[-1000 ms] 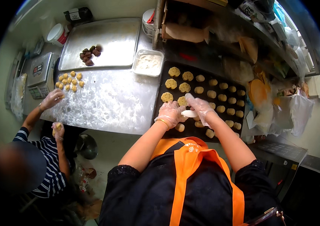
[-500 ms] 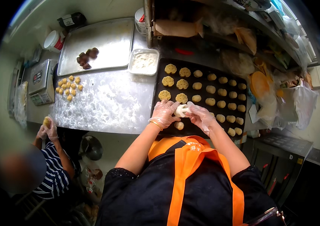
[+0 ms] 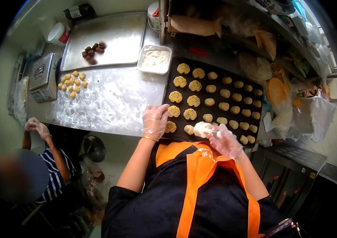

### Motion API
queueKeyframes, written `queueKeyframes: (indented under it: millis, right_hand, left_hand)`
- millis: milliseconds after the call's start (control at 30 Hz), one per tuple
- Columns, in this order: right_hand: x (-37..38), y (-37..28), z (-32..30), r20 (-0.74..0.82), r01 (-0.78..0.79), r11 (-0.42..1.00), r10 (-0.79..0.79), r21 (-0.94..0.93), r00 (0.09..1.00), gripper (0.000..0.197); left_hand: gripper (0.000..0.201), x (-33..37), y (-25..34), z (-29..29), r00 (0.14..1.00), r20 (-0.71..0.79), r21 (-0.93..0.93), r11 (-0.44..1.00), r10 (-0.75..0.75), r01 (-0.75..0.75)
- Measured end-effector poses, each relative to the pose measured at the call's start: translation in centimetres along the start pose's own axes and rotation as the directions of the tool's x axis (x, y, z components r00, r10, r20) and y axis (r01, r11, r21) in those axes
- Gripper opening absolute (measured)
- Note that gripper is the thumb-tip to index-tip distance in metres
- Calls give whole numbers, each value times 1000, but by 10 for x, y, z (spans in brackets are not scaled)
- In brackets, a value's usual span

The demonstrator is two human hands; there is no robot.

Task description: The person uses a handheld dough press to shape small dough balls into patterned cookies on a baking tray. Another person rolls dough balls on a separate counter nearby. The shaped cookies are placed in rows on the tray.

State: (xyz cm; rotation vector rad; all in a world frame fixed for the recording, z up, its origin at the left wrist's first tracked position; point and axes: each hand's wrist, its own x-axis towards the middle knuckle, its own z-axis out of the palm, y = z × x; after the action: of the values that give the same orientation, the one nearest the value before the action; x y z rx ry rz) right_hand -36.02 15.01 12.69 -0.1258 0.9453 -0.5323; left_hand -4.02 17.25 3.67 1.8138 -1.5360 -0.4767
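My right hand [image 3: 228, 142], in a clear plastic glove, is closed on a white plunger mould [image 3: 202, 129] held over the near edge of a dark baking tray [image 3: 232, 129]. My gloved left hand [image 3: 155, 121] lies at the tray's left edge, fingers stretched out beside a flower-patterned pressed dough piece [image 3: 173, 111]; whether they touch it is unclear. Pressed pieces fill the left column and most of the second one. A plain dough ball [image 3: 189, 129] sits just left of the mould. Rows of plain dough balls [image 3: 224, 93] cover the rest, some partly hidden by my right hand.
A tub of flour [image 3: 155, 59] stands behind the tray's left corner. On the floured metal table [image 3: 105, 103] lie small dough lumps [image 3: 72, 84]. Dark filling balls [image 3: 93, 50] rest on a metal sheet pan [image 3: 120, 35]. A scale [image 3: 43, 77] is far left; a co-worker [image 3: 59, 170] sits below it.
My left hand has come off the mould and moved left to the tray's edge. My right hand has drawn the mould nearer to me, uncovering pressed pieces. The co-worker's hands have shifted left.
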Motion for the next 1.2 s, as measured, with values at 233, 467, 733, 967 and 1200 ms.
queueKeyframes:
  millis: [233, 467, 733, 967, 1200]
  right_hand:
    - [16, 37, -7, -18, -4, 1000, 4, -23, 1000, 52]
    - [45, 57, 2, -36, 67, 986, -73, -152, 997, 50]
    - [80, 81, 14, -235, 101, 922, -199, -373, 951, 54]
    - [98, 81, -12, -168, 42, 881, -137, -471, 976, 60]
    - [64, 44, 35, -273, -141, 657, -103, -741, 956, 66]
  left_hand:
    - [17, -27, -11, -3, 990, 57, -7, 992, -125, 126]
    - [14, -30, -11, -8, 986, 52, -30, 987, -157, 159]
    - [13, -33, -10, 3, 997, 60, -56, 997, -44, 48]
    - [28, -32, 22, 32, 898, 360, -101, 968, 253, -232]
    - [37, -16, 30, 45, 801, 563, 17, 966, 204, -258]
